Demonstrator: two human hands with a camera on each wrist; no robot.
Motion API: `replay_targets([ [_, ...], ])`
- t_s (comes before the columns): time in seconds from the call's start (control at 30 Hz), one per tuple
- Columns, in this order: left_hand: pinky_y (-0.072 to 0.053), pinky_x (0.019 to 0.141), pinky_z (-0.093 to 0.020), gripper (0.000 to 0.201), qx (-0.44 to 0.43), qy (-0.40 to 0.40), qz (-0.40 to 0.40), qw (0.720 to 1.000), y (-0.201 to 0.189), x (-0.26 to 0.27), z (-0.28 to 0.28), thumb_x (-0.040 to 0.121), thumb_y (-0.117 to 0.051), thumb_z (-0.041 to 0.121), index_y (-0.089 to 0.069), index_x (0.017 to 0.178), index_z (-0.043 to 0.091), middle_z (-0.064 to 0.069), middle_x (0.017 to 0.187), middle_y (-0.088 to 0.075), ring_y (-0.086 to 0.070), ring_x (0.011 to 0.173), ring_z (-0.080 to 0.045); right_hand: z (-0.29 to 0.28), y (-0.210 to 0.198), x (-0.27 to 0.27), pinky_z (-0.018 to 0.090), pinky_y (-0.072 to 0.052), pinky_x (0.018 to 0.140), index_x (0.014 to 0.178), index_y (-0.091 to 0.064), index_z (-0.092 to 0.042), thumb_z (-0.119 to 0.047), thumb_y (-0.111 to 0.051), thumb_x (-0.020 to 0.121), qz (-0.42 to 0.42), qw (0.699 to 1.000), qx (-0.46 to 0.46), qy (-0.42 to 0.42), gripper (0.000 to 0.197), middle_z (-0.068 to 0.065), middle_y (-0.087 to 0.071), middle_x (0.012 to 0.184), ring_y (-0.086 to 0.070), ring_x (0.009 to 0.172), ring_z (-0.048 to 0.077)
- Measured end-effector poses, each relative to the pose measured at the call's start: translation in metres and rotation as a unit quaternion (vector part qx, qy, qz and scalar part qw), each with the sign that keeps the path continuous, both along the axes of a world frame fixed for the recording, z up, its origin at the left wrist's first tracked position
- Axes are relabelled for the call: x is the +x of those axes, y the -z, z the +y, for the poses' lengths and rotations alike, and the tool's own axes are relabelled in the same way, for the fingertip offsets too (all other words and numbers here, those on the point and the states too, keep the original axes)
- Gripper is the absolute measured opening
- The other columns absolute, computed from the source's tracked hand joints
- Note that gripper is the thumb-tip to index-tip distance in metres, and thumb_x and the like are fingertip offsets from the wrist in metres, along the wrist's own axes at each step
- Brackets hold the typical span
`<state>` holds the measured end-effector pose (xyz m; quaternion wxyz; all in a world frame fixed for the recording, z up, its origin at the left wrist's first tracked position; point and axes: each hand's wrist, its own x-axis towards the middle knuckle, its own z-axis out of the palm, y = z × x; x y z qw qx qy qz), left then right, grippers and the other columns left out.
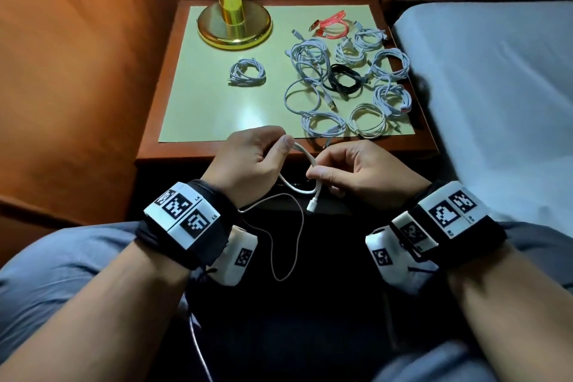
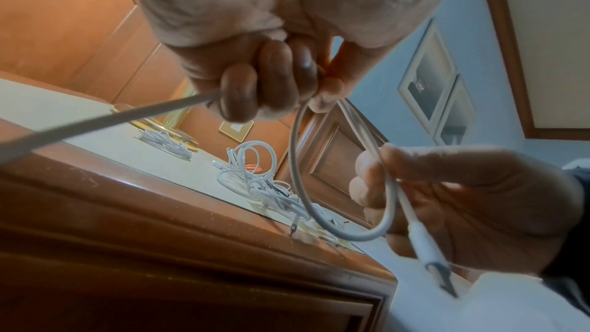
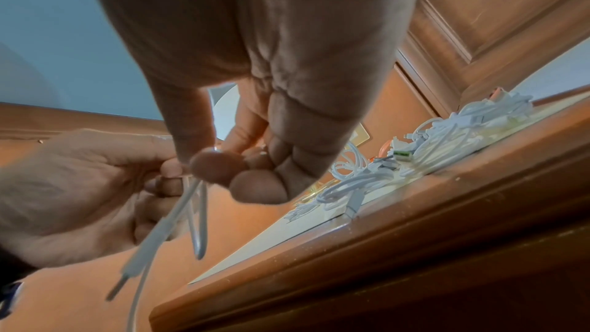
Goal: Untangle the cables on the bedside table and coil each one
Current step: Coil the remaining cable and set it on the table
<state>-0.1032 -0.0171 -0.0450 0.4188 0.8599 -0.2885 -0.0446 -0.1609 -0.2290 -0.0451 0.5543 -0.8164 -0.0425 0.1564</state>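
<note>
I hold a white cable [image 1: 302, 153] in front of the bedside table [image 1: 186, 152], over my lap. My left hand [image 1: 283, 144] pinches it between thumb and fingers, and the long tail drops from that hand to my lap. My right hand [image 1: 316, 172] pinches a small loop of it, with the white connector [image 1: 311, 205] hanging just below. The left wrist view shows the loop [image 2: 297, 160] running between both hands. On the table lie a lone white coil [image 1: 247, 72], several white coils [image 1: 390, 63], a black cable [image 1: 344, 77], a red cable [image 1: 333, 26] and a loose white cable [image 1: 307, 71].
A brass lamp base [image 1: 234, 28] stands at the table's back left. A bed with a grey sheet [image 1: 496, 87] runs along the right side. Wooden wall panels [image 1: 77, 56] close in the left and the back. My knees sit below the table's front edge.
</note>
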Motion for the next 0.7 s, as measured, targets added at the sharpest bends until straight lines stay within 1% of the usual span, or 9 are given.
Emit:
replay_targets([
  [0.07, -0.027, 0.054, -0.024, 0.035, 0.005, 0.012, -0.001, 1.0, 0.001, -0.001, 0.0, 0.097, -0.045, 0.035, -0.051, 0.069, 0.015, 0.004, 0.056, -0.037, -0.036, 0.056, -0.011, -0.002, 0.002, 0.001, 0.035, -0.055, 0.071, 0.094, -0.075, -0.014, -0.026, -0.071, 0.092, -0.032, 0.998, -0.058, 0.001, 0.012, 0.0, -0.072, 0.079, -0.066, 0.067, 0.016],
  [0.13, -0.026, 0.052, -0.02, 0.035, 0.009, 0.028, 0.004, 1.0, 0.001, -0.005, -0.003, 0.098, -0.046, 0.033, -0.048, 0.064, 0.024, 0.007, 0.054, -0.038, -0.037, 0.055, -0.009, -0.005, 0.006, 0.0, 0.044, -0.057, 0.08, 0.094, -0.076, -0.022, -0.027, -0.073, 0.09, -0.067, 0.99, -0.124, 0.016, 0.007, -0.001, -0.074, 0.084, -0.07, 0.077, 0.017],
  [0.2, -0.027, 0.053, -0.014, 0.043, 0.007, 0.036, 0.007, 0.999, 0.002, -0.007, -0.005, 0.101, -0.05, 0.027, -0.045, 0.06, 0.037, 0.016, 0.054, -0.046, -0.043, 0.055, -0.003, -0.007, 0.008, -0.001, 0.042, -0.055, 0.081, 0.093, -0.076, -0.026, -0.026, -0.074, 0.089, -0.086, 0.983, -0.159, 0.039, 0.005, -0.004, -0.074, 0.084, -0.069, 0.08, 0.013],
  [0.27, -0.029, 0.054, -0.011, 0.048, 0.004, 0.043, 0.02, 0.999, 0.002, -0.008, -0.006, 0.103, -0.05, 0.023, -0.05, 0.059, 0.043, 0.025, 0.056, -0.051, -0.047, 0.057, 0.003, -0.007, 0.009, -0.003, 0.038, -0.053, 0.08, 0.091, -0.076, -0.027, -0.025, -0.074, 0.088, -0.108, 0.977, -0.175, 0.055, 0.004, -0.004, -0.073, 0.083, -0.067, 0.079, 0.012],
  [0.37, -0.027, 0.053, -0.015, 0.042, -0.006, 0.047, 0.041, 0.998, 0.0, -0.007, -0.008, 0.101, -0.046, 0.033, -0.055, 0.064, 0.05, 0.018, 0.055, -0.046, -0.043, 0.056, -0.002, -0.005, 0.009, -0.004, 0.033, -0.053, 0.083, 0.088, -0.075, -0.028, -0.025, -0.075, 0.087, -0.118, 0.975, -0.167, 0.087, 0.003, -0.008, -0.073, 0.082, -0.067, 0.081, 0.005],
  [0.4, -0.027, 0.053, -0.018, 0.04, -0.011, 0.046, 0.048, 0.998, 0.001, -0.007, -0.008, 0.1, -0.045, 0.035, -0.055, 0.064, 0.049, 0.015, 0.055, -0.043, -0.04, 0.055, -0.004, -0.004, 0.01, -0.004, 0.033, -0.054, 0.084, 0.088, -0.074, -0.028, -0.025, -0.076, 0.086, -0.112, 0.976, -0.158, 0.096, 0.003, -0.01, -0.073, 0.082, -0.067, 0.081, 0.004],
  [0.5, -0.027, 0.053, -0.02, 0.039, -0.022, 0.047, 0.068, 0.996, 0.001, -0.007, -0.007, 0.1, -0.046, 0.036, -0.055, 0.064, 0.045, 0.012, 0.055, -0.039, -0.037, 0.054, -0.005, -0.002, 0.012, -0.004, 0.037, -0.055, 0.082, 0.086, -0.073, -0.028, -0.026, -0.078, 0.084, -0.103, 0.978, -0.147, 0.102, 0.006, -0.008, -0.072, 0.081, -0.068, 0.08, 0.007],
  [0.6, -0.027, 0.054, -0.023, 0.036, -0.013, 0.039, 0.074, 0.996, 0.001, -0.006, -0.005, 0.097, -0.044, 0.04, -0.051, 0.063, 0.034, 0.011, 0.057, -0.037, -0.035, 0.055, -0.006, -0.003, 0.008, -0.004, 0.035, -0.053, 0.084, 0.087, -0.074, -0.027, -0.02, -0.079, 0.083, -0.093, 0.981, -0.153, 0.08, 0.009, -0.008, -0.073, 0.08, -0.067, 0.08, 0.005],
  [0.7, -0.027, 0.053, -0.026, 0.036, 0.012, 0.014, 0.059, 0.998, 0.003, 0.0, -0.002, 0.097, -0.043, 0.041, -0.049, 0.065, 0.025, 0.008, 0.059, -0.038, -0.036, 0.055, -0.009, -0.007, 0.005, -0.002, 0.037, -0.055, 0.087, 0.092, -0.076, -0.025, -0.019, -0.08, 0.082, -0.057, 0.988, -0.127, 0.059, 0.012, -0.005, -0.075, 0.083, -0.071, 0.082, 0.009],
])
